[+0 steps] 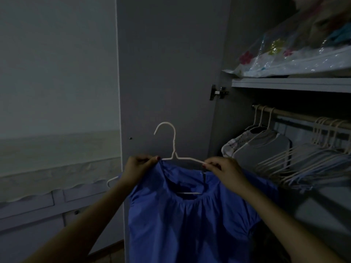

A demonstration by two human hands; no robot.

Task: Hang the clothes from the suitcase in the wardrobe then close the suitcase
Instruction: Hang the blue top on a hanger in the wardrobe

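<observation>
Left hand (pixel 139 168) and right hand (pixel 223 170) each pinch the neckline of a blue dress (pixel 190 221) onto a white hanger (pixel 173 149), held before the open wardrobe door (pixel 171 63), left of the rail (pixel 296 115). No writing shows.

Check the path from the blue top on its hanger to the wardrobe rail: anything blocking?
Nothing visible blocks it. Left hand and right hand hold the blue top on its white hanger before the open door. The rail lies up to the right; hung clothes and empty hangers leave only small gaps.
</observation>
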